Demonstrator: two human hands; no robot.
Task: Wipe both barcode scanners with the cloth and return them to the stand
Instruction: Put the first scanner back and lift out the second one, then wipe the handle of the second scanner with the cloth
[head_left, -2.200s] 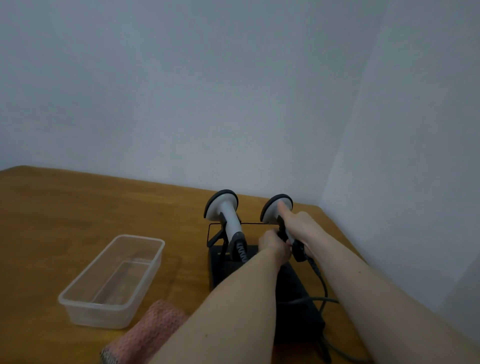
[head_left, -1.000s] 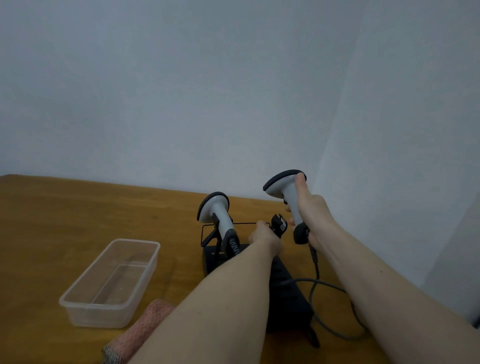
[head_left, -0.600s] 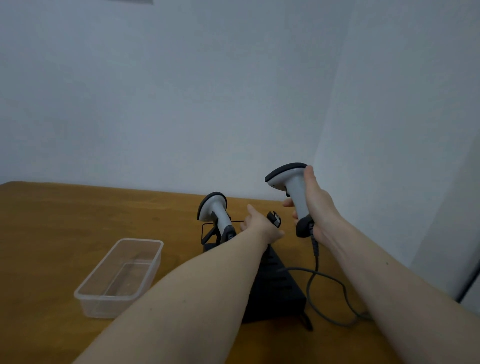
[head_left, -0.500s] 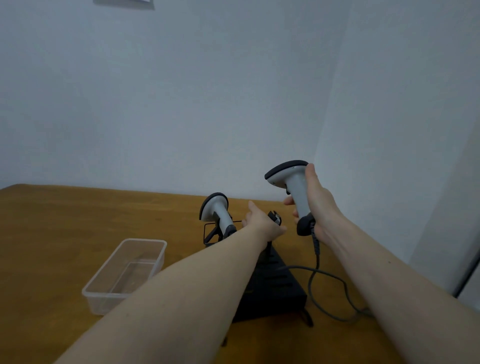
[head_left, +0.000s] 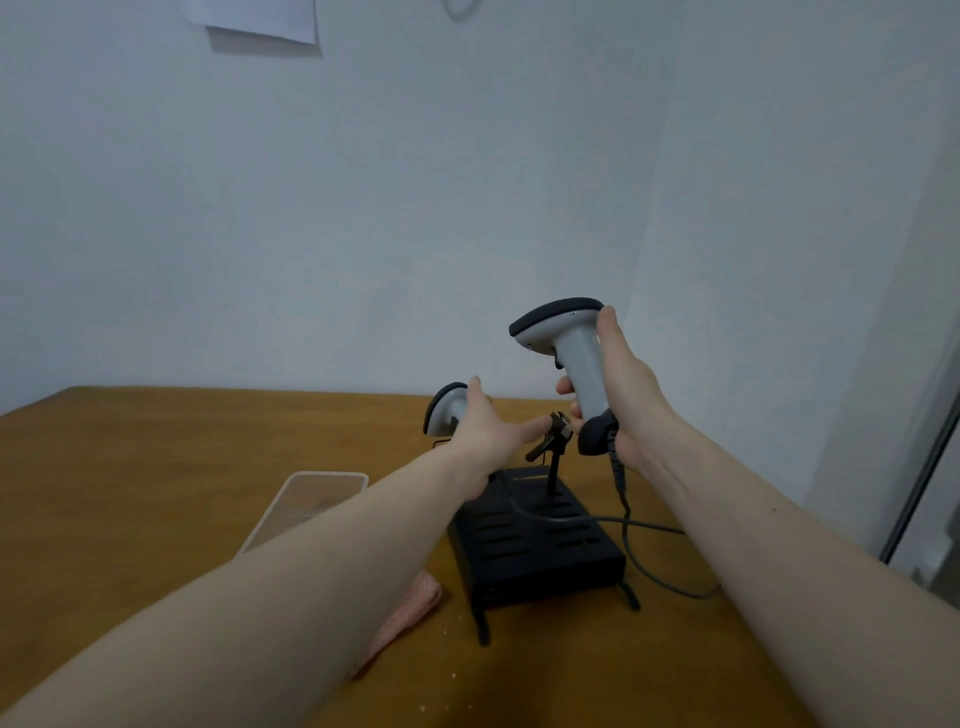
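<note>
My right hand (head_left: 626, 392) grips the handle of a grey and black barcode scanner (head_left: 569, 345), held upright in the air above the black stand (head_left: 535, 540). Its grey cable (head_left: 631, 540) hangs down to the table. My left hand (head_left: 491, 428) is open, fingers spread, over the stand's empty clip (head_left: 553, 434). The second scanner (head_left: 444, 410) rests in the stand behind my left hand, mostly hidden. A pink cloth (head_left: 410, 608) lies on the table left of the stand, partly under my left forearm.
A clear plastic tub (head_left: 311, 499) sits on the wooden table (head_left: 156, 493) left of the stand. White walls meet in a corner close behind and to the right. A paper sheet (head_left: 254, 21) hangs on the wall at the top left.
My right hand lifted the right scanner out of the stand and raised it. My left hand let go of the clip and opened. The camera tilted upward.
</note>
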